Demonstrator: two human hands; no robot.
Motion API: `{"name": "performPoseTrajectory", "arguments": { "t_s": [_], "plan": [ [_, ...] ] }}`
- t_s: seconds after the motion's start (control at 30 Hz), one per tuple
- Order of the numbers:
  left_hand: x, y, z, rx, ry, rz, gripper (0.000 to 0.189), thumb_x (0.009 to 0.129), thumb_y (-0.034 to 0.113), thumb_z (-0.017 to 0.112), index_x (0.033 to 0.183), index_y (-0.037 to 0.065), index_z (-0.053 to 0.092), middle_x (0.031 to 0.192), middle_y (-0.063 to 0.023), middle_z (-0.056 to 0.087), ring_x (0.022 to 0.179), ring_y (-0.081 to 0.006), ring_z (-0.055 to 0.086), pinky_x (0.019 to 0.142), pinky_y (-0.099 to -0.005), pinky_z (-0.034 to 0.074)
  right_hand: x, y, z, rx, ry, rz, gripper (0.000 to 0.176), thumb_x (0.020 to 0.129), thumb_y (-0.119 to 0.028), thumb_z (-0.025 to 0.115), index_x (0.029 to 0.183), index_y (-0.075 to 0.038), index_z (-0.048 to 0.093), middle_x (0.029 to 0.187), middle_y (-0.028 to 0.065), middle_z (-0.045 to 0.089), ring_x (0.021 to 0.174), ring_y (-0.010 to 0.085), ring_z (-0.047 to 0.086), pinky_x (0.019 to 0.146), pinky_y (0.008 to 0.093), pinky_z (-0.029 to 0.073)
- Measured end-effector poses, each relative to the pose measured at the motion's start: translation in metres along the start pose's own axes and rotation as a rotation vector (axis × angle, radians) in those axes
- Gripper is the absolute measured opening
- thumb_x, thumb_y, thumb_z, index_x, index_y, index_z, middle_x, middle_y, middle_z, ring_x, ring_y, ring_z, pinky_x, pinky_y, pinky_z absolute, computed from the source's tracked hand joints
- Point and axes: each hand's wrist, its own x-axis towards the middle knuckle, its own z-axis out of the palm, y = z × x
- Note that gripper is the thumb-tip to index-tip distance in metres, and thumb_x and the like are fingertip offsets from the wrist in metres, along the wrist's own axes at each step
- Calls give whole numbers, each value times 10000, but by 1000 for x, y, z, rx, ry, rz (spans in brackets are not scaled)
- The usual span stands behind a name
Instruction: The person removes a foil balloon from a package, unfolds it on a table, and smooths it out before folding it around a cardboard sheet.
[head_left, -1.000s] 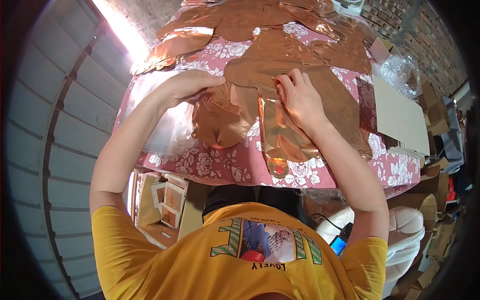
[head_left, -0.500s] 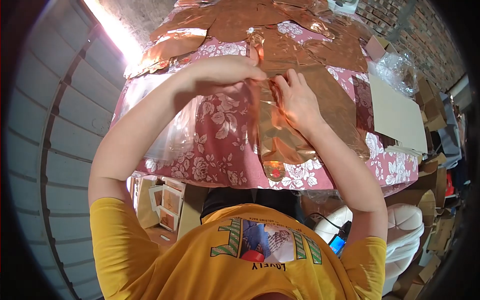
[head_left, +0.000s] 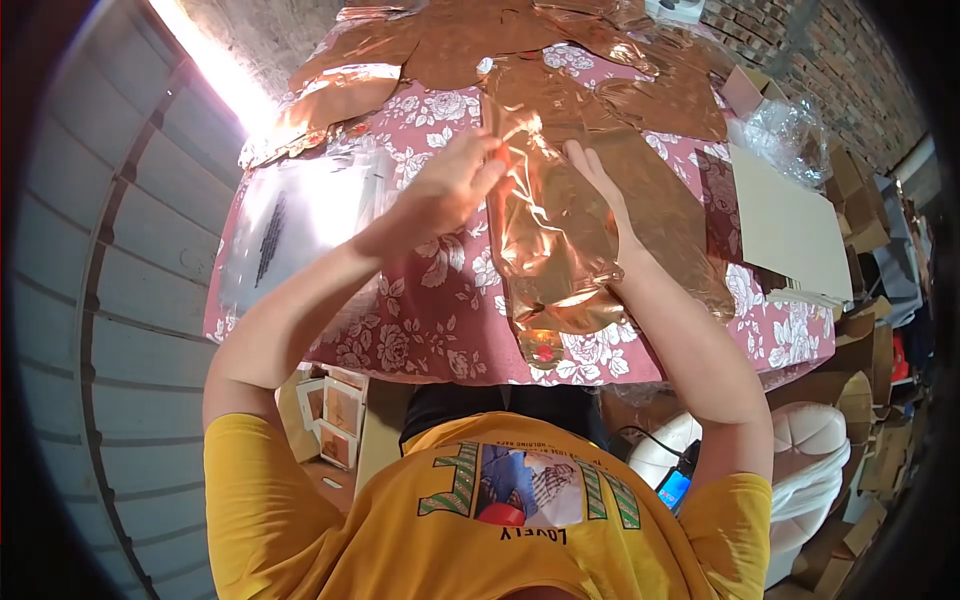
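A flat copper-coloured foil balloon (head_left: 545,215) lies creased and partly folded on the table, its narrow tail with a red spot pointing toward me. My left hand (head_left: 455,185) is at its left edge, fingers curled and thumb close to them, apparently pinching the foil; slight blur hides the exact contact. My right hand (head_left: 605,200) rests on its side on the foil, fingers stretched out and pointing away from me, holding nothing. Wide smooth foil spreads to the right, beyond that hand.
More copper foil pieces (head_left: 470,45) cover the far side of the floral tablecloth (head_left: 400,335). Clear plastic sleeves (head_left: 310,225) lie at left. A stack of cream card (head_left: 795,220), crumpled clear plastic (head_left: 790,140) and a small open box (head_left: 750,88) are at right.
My left hand has drawn back to the left and toward me. My right hand's fingers have straightened. The folded foil strip between them has spread wider and looks more crinkled.
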Motion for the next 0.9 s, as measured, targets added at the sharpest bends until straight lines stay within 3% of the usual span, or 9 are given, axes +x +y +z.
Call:
{"name": "performPoseTrajectory", "arguments": {
  "t_s": [0.03,0.07,0.1,0.17,0.27,0.37,0.5,0.57,0.9],
  "plan": [
    [-5,-1,7,56,-42,-46,431,1008,244,532,1310,-62,501,1354,-270,486,1282,-373,481,1062,-372,388,-1,-14,-8,-555,-35,-164,463,838,-326,673,1218,-100,537,1030,101,516,974,286,531,844,380,475],
    [-4,-3,15,155,24,23,428,973,269,567,1256,-51,542,1351,-322,476,1234,-452,502,1028,-482,412,0,-24,-8,-315,-3,-42,589,681,-255,742,1205,-71,548,1035,109,481,954,300,491,800,381,467],
    [-7,-5,21,153,26,21,428,973,269,567,1256,-51,542,1351,-322,476,1234,-452,502,1028,-482,412,0,-34,-9,-317,-6,-42,589,681,-255,742,1205,-71,548,1035,109,481,954,300,491,800,381,467],
    [-11,3,26,367,20,65,480,980,310,545,1303,-44,523,1427,-307,426,1328,-449,423,1096,-533,330,-1,-49,-13,-110,26,117,424,736,-29,687,1106,-83,486,1028,87,473,997,253,514,841,337,475],
    [-7,6,35,305,-58,-69,583,1008,391,466,1425,-14,420,1501,-255,364,1419,-424,302,1142,-550,243,3,-46,-10,-490,-13,-7,322,817,-133,638,1113,-81,520,1049,110,469,1032,293,508,837,390,491],
    [-7,10,35,324,-117,-125,618,1020,425,421,1465,-2,369,1528,-232,335,1446,-411,257,1157,-543,214,5,-41,-8,-487,-16,35,289,865,-214,584,1121,-86,546,1071,117,464,1058,309,499,830,432,494],
    [-8,9,35,358,-186,-158,655,1033,477,374,1514,39,300,1579,-188,259,1485,-354,180,1186,-503,140,3,-46,-9,-442,-9,70,331,832,-166,607,1147,-89,540,1076,116,457,1050,307,499,828,419,496],
    [-7,11,35,365,-196,-172,659,1033,483,369,1518,44,293,1579,-186,260,1486,-353,179,1188,-502,132,3,-41,-9,-577,-12,-44,395,801,-135,623,1182,-83,534,1087,113,453,1051,304,496,837,414,499],
    [3,19,35,374,-288,-315,660,1024,499,354,1532,85,273,1604,-152,216,1502,-338,120,1196,-511,89,3,-52,-10,-573,-27,1,444,793,-79,613,1225,-44,516,1112,131,455,1057,313,498,874,406,504]
  ]
}}
